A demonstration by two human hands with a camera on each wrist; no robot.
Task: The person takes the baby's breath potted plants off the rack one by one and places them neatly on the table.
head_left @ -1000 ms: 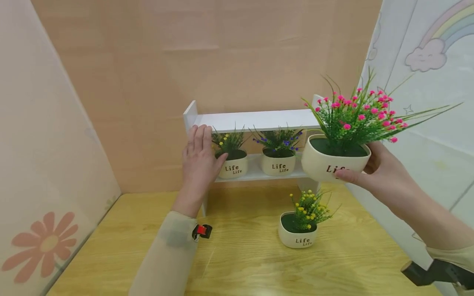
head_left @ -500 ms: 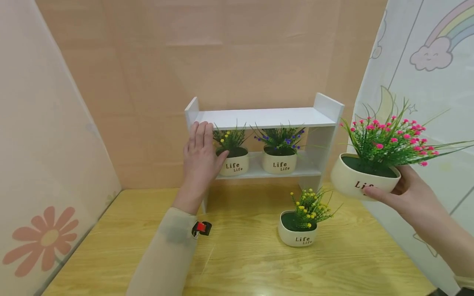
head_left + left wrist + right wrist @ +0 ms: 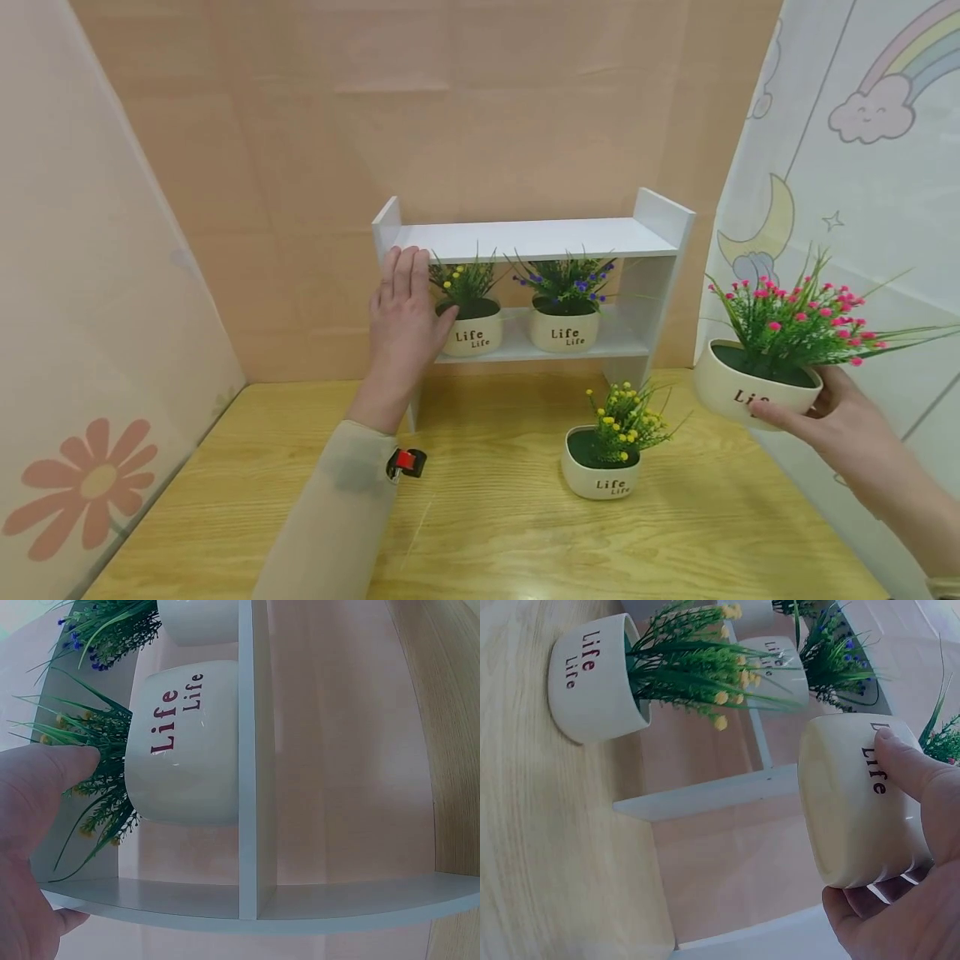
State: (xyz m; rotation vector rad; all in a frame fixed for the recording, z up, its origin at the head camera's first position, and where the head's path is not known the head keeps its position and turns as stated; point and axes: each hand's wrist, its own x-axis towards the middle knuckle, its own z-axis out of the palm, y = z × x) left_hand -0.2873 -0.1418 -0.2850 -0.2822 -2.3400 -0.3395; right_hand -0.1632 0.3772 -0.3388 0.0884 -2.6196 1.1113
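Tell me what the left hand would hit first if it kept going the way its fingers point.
Likely the top board of the white shelf: the left hand points up at its left end, though depth is unclear.

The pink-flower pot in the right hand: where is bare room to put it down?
The shelf's top board is bare. The lower board is free right of the purple pot. The table is open left of the yellow pot. Crowded: lower board's left, by the left hand.

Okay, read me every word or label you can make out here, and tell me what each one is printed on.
"Life Life": yellow-flowered pot on the shelf.
"Life Life": purple-flowered pot on the shelf.
"Life Life": yellow-flowered pot on the table.
"Life", lower line under the thumb: pink-flowered pot held by the right hand.
No other text is visible.
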